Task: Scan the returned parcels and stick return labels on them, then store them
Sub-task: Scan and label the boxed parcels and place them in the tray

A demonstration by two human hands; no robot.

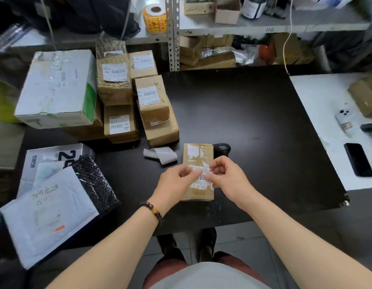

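A small brown cardboard parcel (198, 157) lies on the black table (253, 126) in front of me. Just above its near half, both hands hold a white return label (202, 176) with a QR code. My left hand (177, 182) pinches the label's left edge and my right hand (226, 174) pinches its right edge. The label hides part of the parcel's top. A black handheld scanner (222, 148) lies right behind the parcel. A curled strip of label backing (161, 155) lies to the parcel's left.
Several labelled brown parcels (154, 105) and a white box (56, 88) are stacked at the left rear. Mailer bags (47, 213) lie at the near left. Two phones (358, 159) rest on the white table (318, 97) to the right. Shelves hold a sticker roll (155, 17).
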